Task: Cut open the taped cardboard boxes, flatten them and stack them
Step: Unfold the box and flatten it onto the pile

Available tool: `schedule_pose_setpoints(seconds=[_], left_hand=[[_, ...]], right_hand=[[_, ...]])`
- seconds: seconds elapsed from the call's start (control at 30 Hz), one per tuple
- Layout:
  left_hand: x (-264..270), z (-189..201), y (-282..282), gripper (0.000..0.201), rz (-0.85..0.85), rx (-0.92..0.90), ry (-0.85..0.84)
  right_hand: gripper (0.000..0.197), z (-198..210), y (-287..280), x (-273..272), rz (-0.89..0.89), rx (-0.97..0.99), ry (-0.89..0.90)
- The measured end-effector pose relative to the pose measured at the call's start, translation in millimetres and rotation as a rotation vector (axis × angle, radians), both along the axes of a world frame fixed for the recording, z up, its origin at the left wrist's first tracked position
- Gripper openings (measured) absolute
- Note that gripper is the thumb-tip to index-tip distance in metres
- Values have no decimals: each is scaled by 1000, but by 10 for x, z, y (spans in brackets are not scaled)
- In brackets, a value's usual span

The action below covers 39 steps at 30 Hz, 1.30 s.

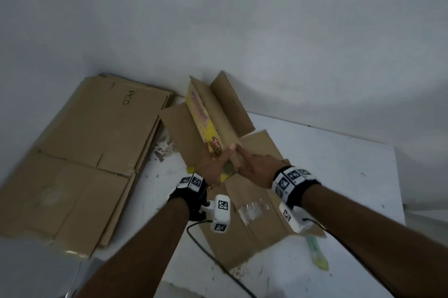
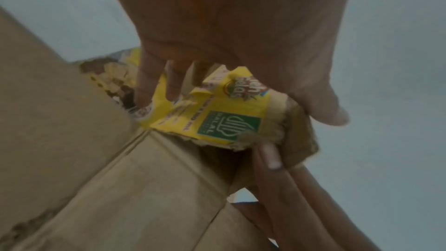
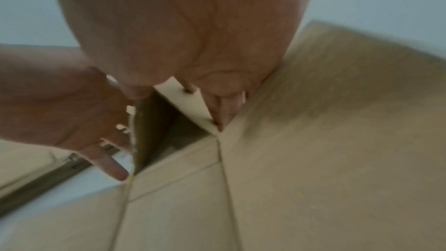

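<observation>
A brown cardboard box (image 1: pixel 244 239) lies opened out on the white table (image 1: pixel 339 171), one yellow printed panel (image 1: pixel 202 113) still standing up at an angle. My left hand (image 1: pixel 218 162) lies with straight fingers against that yellow panel (image 2: pixel 229 115), the thumb over its torn edge. My right hand (image 1: pixel 252 164) sits just right of it, fingers straight and pushed into the fold of the cardboard (image 3: pixel 313 140). In the right wrist view the right hand (image 3: pixel 183 104) fills the top and the left hand (image 3: pixel 72 112) shows at the left. Neither hand holds a tool.
A stack of flattened boxes (image 1: pixel 84 152) lies at the left, partly over the table's edge, against the white wall. A green-yellow cutter (image 1: pixel 317 254) rests on the table beside the box's near right corner. Clear tape (image 1: pixel 252 208) clings to a flap. A black cable (image 1: pixel 206 249) trails toward me.
</observation>
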State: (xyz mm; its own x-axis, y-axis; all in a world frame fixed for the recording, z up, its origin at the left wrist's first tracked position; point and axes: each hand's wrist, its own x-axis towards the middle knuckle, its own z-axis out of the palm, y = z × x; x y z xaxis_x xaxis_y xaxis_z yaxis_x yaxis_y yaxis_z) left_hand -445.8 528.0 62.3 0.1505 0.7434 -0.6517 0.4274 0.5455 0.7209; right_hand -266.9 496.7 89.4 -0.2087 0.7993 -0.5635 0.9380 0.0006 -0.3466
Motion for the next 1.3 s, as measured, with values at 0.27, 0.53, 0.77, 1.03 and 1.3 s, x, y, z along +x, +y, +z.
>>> schedule_pose_setpoints(seconds=[0.27,0.53,0.77,1.03,1.3], left_hand=[[-182,-546,-414,61,-80,33,208],[-789,-810,-682,100,188,-148,632],[-647,-992,-1149,79,293,-172,410],[-1025,-481,-1079,32,242,295,456],[-1736,247,-696,43,150,581,376]], right_hand=[[59,-724,-622,199,-342,-101,103],[73,-941,-666,494,-1003,-42,-22],[82,-1115,-662,429,-935,-121,20],[76,-1098,-617,127,-988,-120,165],[35,-863,-663,-440,-1062,-102,612]])
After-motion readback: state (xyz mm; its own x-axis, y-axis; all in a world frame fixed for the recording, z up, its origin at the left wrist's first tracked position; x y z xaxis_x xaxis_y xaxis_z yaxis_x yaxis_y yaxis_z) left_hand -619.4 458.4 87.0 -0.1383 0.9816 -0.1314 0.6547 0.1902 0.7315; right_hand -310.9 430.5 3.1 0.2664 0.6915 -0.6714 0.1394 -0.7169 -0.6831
